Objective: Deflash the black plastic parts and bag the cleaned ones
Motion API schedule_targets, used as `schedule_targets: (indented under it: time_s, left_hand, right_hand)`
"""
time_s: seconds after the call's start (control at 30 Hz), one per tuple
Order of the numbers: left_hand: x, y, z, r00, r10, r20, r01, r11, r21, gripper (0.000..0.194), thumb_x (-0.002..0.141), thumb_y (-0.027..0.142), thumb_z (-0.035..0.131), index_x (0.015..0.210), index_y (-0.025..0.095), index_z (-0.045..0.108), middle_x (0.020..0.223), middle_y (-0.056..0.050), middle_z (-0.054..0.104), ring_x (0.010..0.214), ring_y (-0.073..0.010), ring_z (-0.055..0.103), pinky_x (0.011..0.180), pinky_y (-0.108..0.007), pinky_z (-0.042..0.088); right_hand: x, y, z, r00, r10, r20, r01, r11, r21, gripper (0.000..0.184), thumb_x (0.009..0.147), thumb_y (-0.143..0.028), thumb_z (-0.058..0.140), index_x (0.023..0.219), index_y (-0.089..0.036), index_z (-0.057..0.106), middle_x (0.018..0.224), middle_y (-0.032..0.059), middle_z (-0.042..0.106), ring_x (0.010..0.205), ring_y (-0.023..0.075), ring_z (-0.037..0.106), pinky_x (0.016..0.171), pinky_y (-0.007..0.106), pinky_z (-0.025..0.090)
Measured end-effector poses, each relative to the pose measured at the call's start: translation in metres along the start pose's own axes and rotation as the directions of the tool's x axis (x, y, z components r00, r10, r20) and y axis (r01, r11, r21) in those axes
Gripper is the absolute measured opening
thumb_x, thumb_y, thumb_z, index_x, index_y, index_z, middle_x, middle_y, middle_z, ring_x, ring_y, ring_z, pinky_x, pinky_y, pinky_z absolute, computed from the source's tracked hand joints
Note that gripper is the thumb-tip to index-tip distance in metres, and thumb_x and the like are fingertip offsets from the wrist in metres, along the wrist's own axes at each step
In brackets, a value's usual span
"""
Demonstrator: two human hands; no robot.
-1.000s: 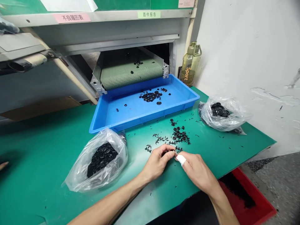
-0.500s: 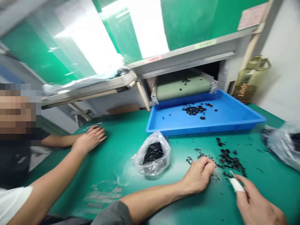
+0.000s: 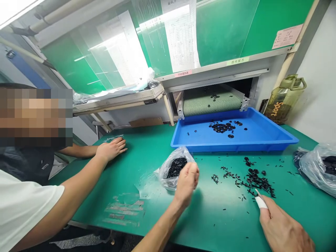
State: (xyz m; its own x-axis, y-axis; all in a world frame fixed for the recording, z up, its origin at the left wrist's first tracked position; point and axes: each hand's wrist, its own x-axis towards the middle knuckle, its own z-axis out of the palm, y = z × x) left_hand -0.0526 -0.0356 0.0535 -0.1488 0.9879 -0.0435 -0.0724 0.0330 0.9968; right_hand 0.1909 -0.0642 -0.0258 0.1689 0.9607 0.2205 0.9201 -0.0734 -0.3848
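Observation:
My left hand point(image 3: 188, 180) is a closed fist over the right rim of a clear plastic bag point(image 3: 166, 175). Small black parts point(image 3: 177, 167) fill the bag; whatever the fist may hold is hidden. In my right hand point(image 3: 283, 220) a thin, pale, blade-like tool point(image 3: 257, 193) is pinched between thumb and fingers. White tape point(image 3: 261, 202) wraps that thumb. The tool's tip points at a loose pile of small black moulded parts point(image 3: 258, 180) on the green table, with several branched pieces point(image 3: 229, 174) to its left.
Behind the pile stands a blue tray point(image 3: 236, 146) with black parts, under the end of a green conveyor belt point(image 3: 210, 105). Another bag point(image 3: 315, 168) lies at right, below a Sport bottle point(image 3: 282, 101). A co-worker's arm point(image 3: 81, 189) rests on the table at left.
My left hand has moved left from the loose parts to the bag, staying closed. My right hand keeps the tool near the pile, and the view has shifted slightly.

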Motion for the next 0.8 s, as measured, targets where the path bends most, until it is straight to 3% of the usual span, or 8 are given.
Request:
schedule_targets:
  time_s: [0.07,0.17,0.3,0.4,0.53,0.63,0.7,0.8]
  left_hand:
    - [0.002,0.001,-0.021,0.995,0.018,-0.1,-0.025,0.997,-0.076,0.034,0.083,0.052,0.054,0.076,0.019,0.046,0.06,0.007,0.038,0.046,-0.0059,0.027,0.043,-0.02,0.017]
    - [0.015,-0.001,-0.049,0.975,0.076,-0.211,-0.089,0.995,-0.053,0.022,0.076,0.038,0.062,0.081,0.018,0.056,0.067,0.003,0.051,0.053,-0.0081,0.042,0.047,-0.02,0.028]
    - [0.037,-0.004,-0.065,0.964,0.118,-0.236,-0.132,0.99,-0.045,0.014,0.069,0.026,0.065,0.079,0.017,0.064,0.078,-0.001,0.063,0.074,-0.0134,0.057,0.071,-0.024,0.043]
    - [0.048,-0.005,-0.064,0.971,0.123,-0.207,-0.145,0.985,-0.096,0.019,0.071,0.029,0.064,0.085,0.016,0.065,0.092,-0.005,0.069,0.092,-0.0186,0.063,0.088,-0.031,0.044]
    - [0.049,-0.008,-0.063,0.971,0.121,-0.208,-0.152,0.978,-0.141,0.022,0.074,0.029,0.062,0.092,0.016,0.061,0.096,-0.007,0.071,0.099,-0.0194,0.063,0.092,-0.032,0.044]
    - [0.04,-0.011,-0.062,0.917,0.254,-0.309,-0.267,0.964,-0.001,0.015,0.081,0.026,0.053,0.091,0.017,0.059,0.085,-0.001,0.067,0.075,-0.0121,0.061,0.074,-0.025,0.046]
    - [0.031,-0.011,-0.057,0.876,0.364,-0.315,-0.35,0.931,0.104,0.011,0.085,0.024,0.048,0.089,0.018,0.057,0.075,0.003,0.061,0.059,-0.0089,0.052,0.059,-0.022,0.042]
    - [0.022,-0.011,-0.035,0.902,0.418,-0.112,-0.385,0.894,0.23,0.014,0.089,0.024,0.043,0.09,0.019,0.056,0.073,0.003,0.058,0.052,-0.0083,0.045,0.051,-0.021,0.038]
  right_hand:
    - [0.0,-0.001,-0.001,0.999,0.018,0.039,-0.017,1.0,-0.012,0.032,0.088,-0.036,0.044,0.108,-0.027,0.068,0.083,0.0091,0.074,0.054,0.0218,0.064,0.042,0.026,0.04]
    - [0.0,-0.005,-0.004,0.996,0.038,0.076,-0.035,0.998,-0.045,0.034,0.09,-0.033,0.04,0.11,-0.026,0.067,0.083,0.009,0.073,0.057,0.0215,0.064,0.043,0.025,0.038]
    - [-0.002,-0.009,-0.005,0.997,0.042,0.06,-0.038,0.997,-0.068,0.035,0.091,-0.032,0.039,0.113,-0.026,0.065,0.088,0.0093,0.073,0.059,0.022,0.064,0.045,0.027,0.038]
    - [-0.004,-0.01,-0.002,0.999,0.025,0.02,-0.023,0.996,-0.087,0.033,0.091,-0.03,0.041,0.112,-0.024,0.066,0.087,0.0088,0.073,0.058,0.0217,0.063,0.046,0.027,0.038]
    - [-0.004,-0.011,0.002,0.999,0.016,-0.032,-0.019,0.994,-0.105,0.029,0.09,-0.028,0.044,0.109,-0.025,0.066,0.083,0.0065,0.073,0.058,0.021,0.063,0.046,0.027,0.035]
    - [-0.005,-0.014,0.003,0.996,0.011,-0.09,-0.022,0.993,-0.117,0.026,0.09,-0.026,0.047,0.108,-0.025,0.066,0.083,0.005,0.073,0.057,0.0197,0.062,0.047,0.027,0.032]
    - [-0.005,-0.018,0.003,0.993,-0.01,-0.116,-0.006,0.991,-0.132,0.026,0.088,-0.022,0.05,0.109,-0.024,0.066,0.084,0.0042,0.073,0.056,0.0183,0.062,0.047,0.028,0.031]
    - [-0.005,-0.023,0.002,0.992,-0.09,-0.093,0.076,0.986,-0.145,0.03,0.085,-0.015,0.053,0.111,-0.024,0.066,0.086,0.0025,0.072,0.058,0.0163,0.063,0.049,0.027,0.032]
